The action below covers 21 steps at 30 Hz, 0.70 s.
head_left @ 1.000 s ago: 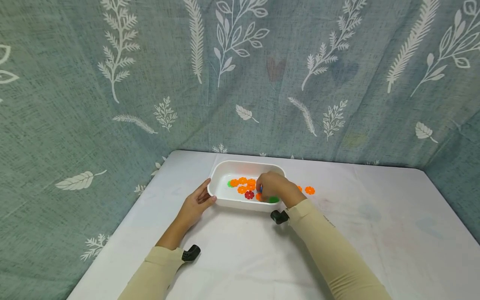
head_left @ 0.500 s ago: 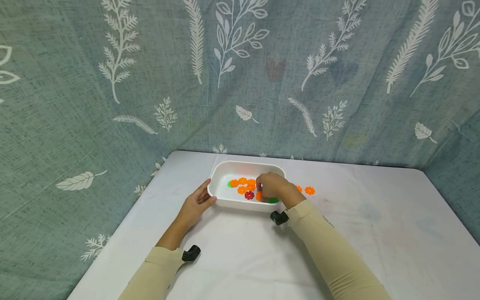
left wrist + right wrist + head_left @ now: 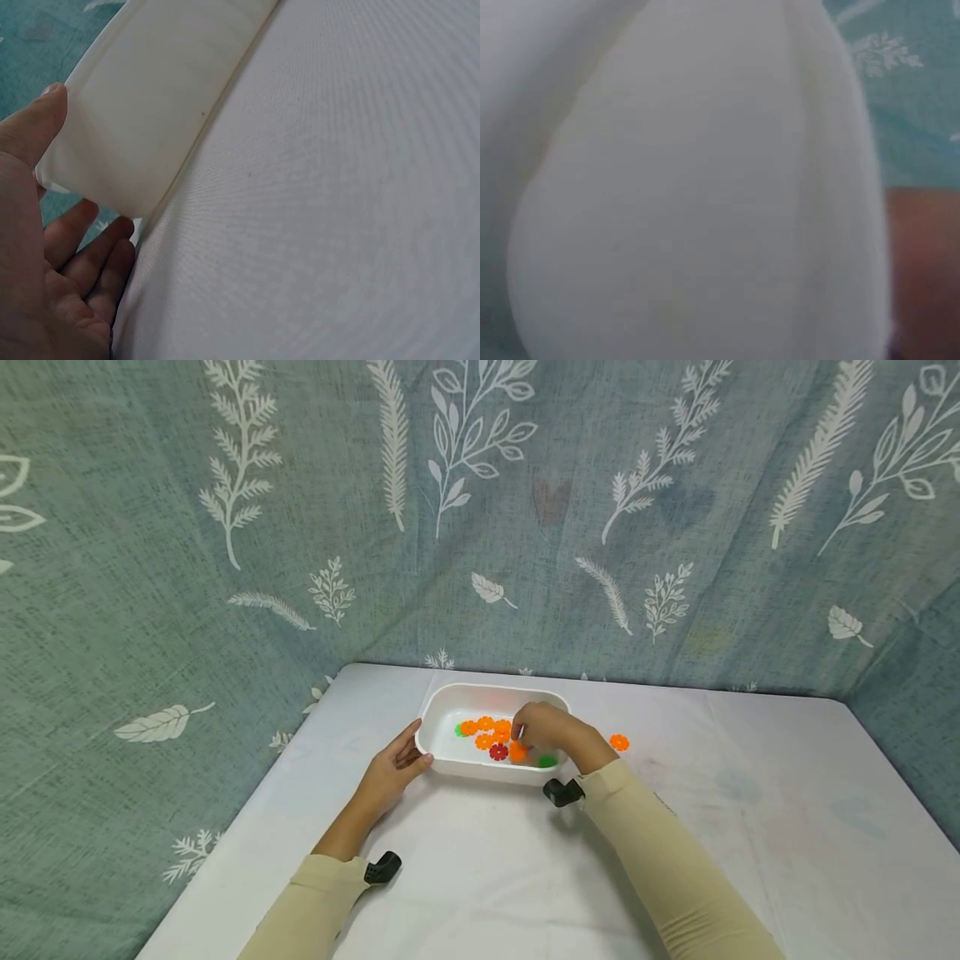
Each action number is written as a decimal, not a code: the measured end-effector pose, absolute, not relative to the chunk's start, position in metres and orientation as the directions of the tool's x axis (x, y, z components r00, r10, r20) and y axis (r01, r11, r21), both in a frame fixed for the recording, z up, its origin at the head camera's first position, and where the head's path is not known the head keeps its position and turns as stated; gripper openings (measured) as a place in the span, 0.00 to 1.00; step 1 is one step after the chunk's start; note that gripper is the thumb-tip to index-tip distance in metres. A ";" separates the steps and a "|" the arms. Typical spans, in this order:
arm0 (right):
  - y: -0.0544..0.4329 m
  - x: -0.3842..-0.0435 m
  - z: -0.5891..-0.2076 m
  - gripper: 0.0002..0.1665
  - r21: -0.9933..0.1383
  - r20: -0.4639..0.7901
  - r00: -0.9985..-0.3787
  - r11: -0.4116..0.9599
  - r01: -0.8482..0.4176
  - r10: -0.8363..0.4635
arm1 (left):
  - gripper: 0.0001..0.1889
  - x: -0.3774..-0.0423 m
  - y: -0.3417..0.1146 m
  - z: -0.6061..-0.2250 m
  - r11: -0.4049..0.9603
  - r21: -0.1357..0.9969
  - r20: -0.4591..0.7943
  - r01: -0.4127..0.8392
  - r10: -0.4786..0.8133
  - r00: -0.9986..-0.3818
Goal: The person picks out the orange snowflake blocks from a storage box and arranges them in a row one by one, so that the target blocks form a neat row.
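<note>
A white plastic tub (image 3: pixel 468 767) stands on the table in the head view. Its left end is held by my left hand (image 3: pixel 384 778), thumb at the front corner and fingers round the end wall. In the left wrist view, the thumb (image 3: pixel 46 120) touches the tub's side. My right hand (image 3: pixel 546 728) reaches over the rim into the tub's right half, fingers pointing down beside an orange flower-shaped disc (image 3: pixel 517 752); its fingertips are partly hidden. Several orange discs (image 3: pixel 485 723), a red disc (image 3: pixel 498 752), and green discs (image 3: pixel 548 762) lie inside the tub.
Right of the tub, another orange disc (image 3: pixel 619 742) lies on the white tablecloth (image 3: pixel 480 877). A grey-green leaf-patterned curtain (image 3: pixel 525 568) hangs behind and beside the table. In the right wrist view, the tub's wall (image 3: pixel 690 187) blocks most of the scene.
My right hand has shifted slightly; the blue bit at its fingertips is out of sight, and the nearby orange disc shows more. The forearm now covers one orange disc on the table. Left hand unchanged.
</note>
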State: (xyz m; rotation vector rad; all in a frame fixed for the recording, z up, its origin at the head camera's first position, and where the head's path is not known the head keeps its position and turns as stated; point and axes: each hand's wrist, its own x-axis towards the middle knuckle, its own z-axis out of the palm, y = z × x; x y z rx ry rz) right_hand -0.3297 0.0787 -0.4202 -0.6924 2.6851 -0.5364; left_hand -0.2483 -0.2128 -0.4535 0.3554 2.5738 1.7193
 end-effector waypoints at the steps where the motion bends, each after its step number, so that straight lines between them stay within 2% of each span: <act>1: 0.080 -0.329 -0.420 0.05 -0.439 -0.195 -0.833 0.805 -0.398 -0.518 | 0.39 -0.248 -0.212 -0.453 0.370 0.913 0.104 0.175 0.204 -0.973; 11: 0.097 -0.319 -0.410 0.07 -0.616 -0.089 -0.878 0.719 -0.322 -0.470 | 0.39 -0.247 -0.215 -0.454 0.366 0.916 0.095 0.163 0.198 -0.976; 21: 0.119 -0.309 -0.407 0.09 -0.689 0.006 -0.940 0.680 -0.251 -0.341 | 0.39 -0.248 -0.213 -0.453 0.371 0.914 0.093 0.162 0.198 -0.976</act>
